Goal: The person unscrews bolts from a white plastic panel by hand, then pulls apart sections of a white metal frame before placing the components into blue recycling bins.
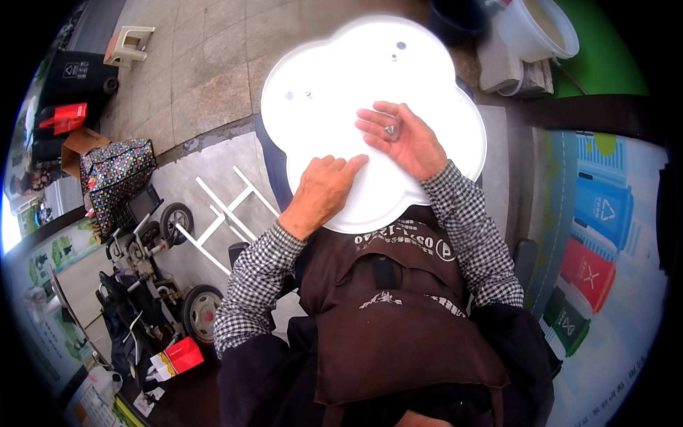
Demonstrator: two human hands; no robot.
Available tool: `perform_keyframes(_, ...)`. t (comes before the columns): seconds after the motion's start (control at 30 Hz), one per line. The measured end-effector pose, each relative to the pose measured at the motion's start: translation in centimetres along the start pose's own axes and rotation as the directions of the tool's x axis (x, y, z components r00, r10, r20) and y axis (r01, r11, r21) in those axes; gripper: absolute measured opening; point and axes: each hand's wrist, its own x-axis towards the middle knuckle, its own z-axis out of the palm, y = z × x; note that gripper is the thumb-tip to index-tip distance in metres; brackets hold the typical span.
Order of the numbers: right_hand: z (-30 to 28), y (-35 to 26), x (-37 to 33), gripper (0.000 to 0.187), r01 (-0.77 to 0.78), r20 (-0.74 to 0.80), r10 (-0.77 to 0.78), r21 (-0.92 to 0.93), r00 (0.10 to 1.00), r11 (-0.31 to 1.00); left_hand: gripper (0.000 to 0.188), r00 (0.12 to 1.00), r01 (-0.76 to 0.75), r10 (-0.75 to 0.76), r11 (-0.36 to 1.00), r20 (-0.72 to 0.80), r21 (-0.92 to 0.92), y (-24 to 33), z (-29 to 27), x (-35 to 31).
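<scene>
Across my lap lies a white scalloped board [331,117] with a raised rim, several small metal fittings and round grey spots. My right hand [413,142] is turned palm up over its middle, fingers half curled. In that palm sit small silvery metal parts [390,131], too small to name exactly. My left hand [324,192] rests back up on the board's near left part. Its fingers are curled under and one digit points to the right; whatever they may hold is hidden.
White metal tube frames [229,213] lie on the floor to the left, beside a wheeled cart [142,285]. A dotted bag [114,178] and a small stool [128,46] stand further off. At the far right is a white bucket [530,32]; a printed panel [605,235] lines the right side.
</scene>
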Motion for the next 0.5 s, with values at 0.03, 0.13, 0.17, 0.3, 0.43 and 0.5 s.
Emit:
perform_keyframes(0.03, 0.0, 0.0, 0.0, 0.051, -0.002, -0.008, 0.002, -0.002, 1.0, 1.0, 0.043, 1.0, -0.011, 0.012, 1.0, -0.01, 0.005, 0.2, -0.5, 0.2)
perform_keyframes(0.13, 0.0, 0.0, 0.1, 0.05, -0.002, 0.012, 0.002, 0.009, 1.0, 1.0, 0.041, 0.997, -0.015, 0.014, 1.0, -0.072, -0.016, 0.5, -1.0, 0.4)
perform_keyframes(0.17, 0.0, 0.0, 0.1, 0.05, -0.008, 0.018, 0.008, 0.015, 1.0, 1.0, 0.041, 0.995, -0.012, 0.009, 1.0, -0.098, -0.029, 0.5, -1.0, 0.5)
perform_keyframes(0.3, 0.0, 0.0, 0.0, 0.049, -0.017, 0.029, 0.016, 0.02, 0.999, 1.0, 0.041, 0.998, 0.053, -0.053, 0.998, -0.029, -0.016, -0.1, 0.0, -0.1)
perform_keyframes(0.43, -0.3, 0.1, 0.1, 0.049, -0.02, 0.013, 0.02, 0.023, 1.0, 1.0, 0.041, 1.0, -0.005, 0.004, 1.0, -0.02, -0.021, 0.0, -0.2, 0.2)
perform_keyframes(0.5, -0.2, 0.1, 0.0, 0.049, -0.018, 0.015, 0.017, 0.023, 1.0, 1.0, 0.04, 1.0, -0.018, 0.017, 1.0, -0.023, -0.015, 0.1, -0.5, 0.4)
